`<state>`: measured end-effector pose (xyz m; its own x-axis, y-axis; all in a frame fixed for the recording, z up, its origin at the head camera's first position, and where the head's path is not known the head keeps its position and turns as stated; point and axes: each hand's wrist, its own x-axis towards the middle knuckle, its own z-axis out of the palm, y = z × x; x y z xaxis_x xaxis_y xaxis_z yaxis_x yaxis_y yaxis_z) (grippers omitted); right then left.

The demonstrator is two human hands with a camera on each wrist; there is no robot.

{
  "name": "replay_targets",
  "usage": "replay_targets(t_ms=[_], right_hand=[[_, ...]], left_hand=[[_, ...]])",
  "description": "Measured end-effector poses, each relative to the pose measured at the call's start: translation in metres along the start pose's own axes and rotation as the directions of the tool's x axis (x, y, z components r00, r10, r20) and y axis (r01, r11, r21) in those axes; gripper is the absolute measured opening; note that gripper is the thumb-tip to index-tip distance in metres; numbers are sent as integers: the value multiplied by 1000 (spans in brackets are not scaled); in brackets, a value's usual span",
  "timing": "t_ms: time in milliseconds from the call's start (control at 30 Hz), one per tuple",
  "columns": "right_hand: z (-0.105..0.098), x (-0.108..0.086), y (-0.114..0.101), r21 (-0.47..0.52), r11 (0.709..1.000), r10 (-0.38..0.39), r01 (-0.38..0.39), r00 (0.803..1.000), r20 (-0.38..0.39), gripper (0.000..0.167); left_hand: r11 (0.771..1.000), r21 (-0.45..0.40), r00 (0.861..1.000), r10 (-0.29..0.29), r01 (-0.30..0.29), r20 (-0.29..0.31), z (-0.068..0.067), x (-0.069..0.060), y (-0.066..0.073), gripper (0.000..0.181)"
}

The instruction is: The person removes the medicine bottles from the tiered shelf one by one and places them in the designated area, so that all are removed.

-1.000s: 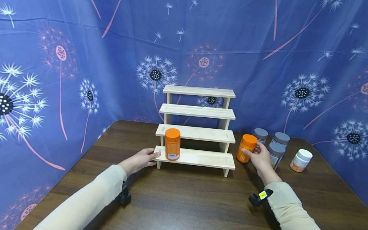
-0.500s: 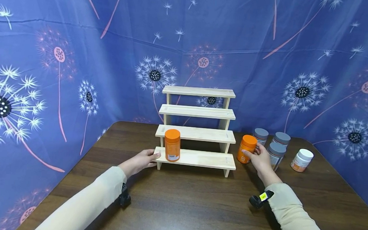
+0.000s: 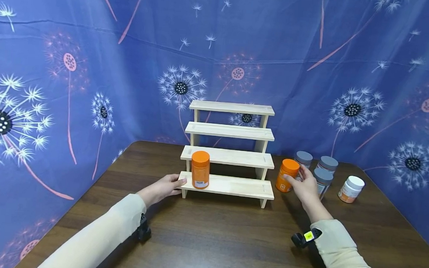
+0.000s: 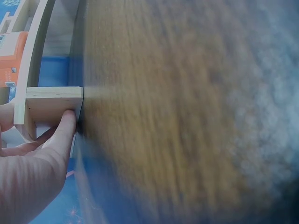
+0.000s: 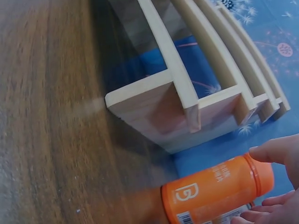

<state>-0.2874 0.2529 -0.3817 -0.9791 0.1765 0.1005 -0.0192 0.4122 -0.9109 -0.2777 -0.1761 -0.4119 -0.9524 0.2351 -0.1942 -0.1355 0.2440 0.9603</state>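
Note:
A pale wooden four-step display stand point(image 3: 229, 185) stands on the table. My left hand point(image 3: 162, 188) grips the left end of its lowest step; the left wrist view shows fingers point(image 4: 63, 135) against the side support. An orange bottle point(image 3: 200, 170) stands upright at the left of that step. Right of the stand, a second orange bottle point(image 3: 286, 176) stands upright on the table. My right hand point(image 3: 306, 190) is beside it, thumb point(image 5: 271, 151) at its cap edge, the other fingers spread apart from it. Where those fingertips end is partly hidden.
Several grey-lidded jars point(image 3: 322, 178) stand close behind and right of my right hand. Farther right is a white-capped jar point(image 3: 351, 189). A blue dandelion-print cloth point(image 3: 128, 78) hangs behind the brown wooden table point(image 3: 207, 241).
My right hand has loosened from the second orange bottle, its fingers spreading and its wrist shifting slightly back. The left hand keeps its grip on the stand, and both orange bottles stay in place.

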Motion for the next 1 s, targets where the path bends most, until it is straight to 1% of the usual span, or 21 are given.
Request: replay_targets(t_ms=[133, 267, 367, 500, 567, 667, 800, 900, 1000], right_hand=[[-4, -4, -4, -22, 1000, -9, 9, 1000, 5, 82], [-8, -7, -5, -38, 999, -22, 23, 1000, 20, 79], [-11, -10, -5, -25, 999, -23, 24, 999, 25, 78], [-13, -14, -6, 2, 1000, -27, 27, 1000, 13, 76], [-14, -15, -7, 16, 999, -45, 45, 999, -4, 75], [-15, -15, -7, 24, 995, -100, 101, 994, -39, 72], [-13, -17, -8, 39, 983, -175, 180, 979, -100, 66], [-9, -21, -11, 78, 973, -206, 219, 968, -141, 62], [-4, -24, -16, 111, 962, -231, 250, 960, -159, 59]], left_hand=[[1000, -5, 1000, 6, -6, -2, 0, -1, 1, 50], [1000, -2, 1000, -4, 4, -8, 0, -1, 2, 50], [1000, 6, 1000, -16, 16, -11, 0, -1, 1, 51], [1000, 9, 1000, -8, 8, -2, 1, 0, 0, 50], [1000, 8, 1000, 1, -1, 4, 1, 1, 0, 50], [1000, 3, 1000, 3, -3, 8, 0, 2, -1, 50], [1000, 9, 1000, -9, 9, -1, -1, 2, -1, 50], [1000, 12, 1000, -9, 9, 0, -1, 1, 0, 50], [1000, 8, 1000, -6, 6, 1, -1, 2, 0, 49]])
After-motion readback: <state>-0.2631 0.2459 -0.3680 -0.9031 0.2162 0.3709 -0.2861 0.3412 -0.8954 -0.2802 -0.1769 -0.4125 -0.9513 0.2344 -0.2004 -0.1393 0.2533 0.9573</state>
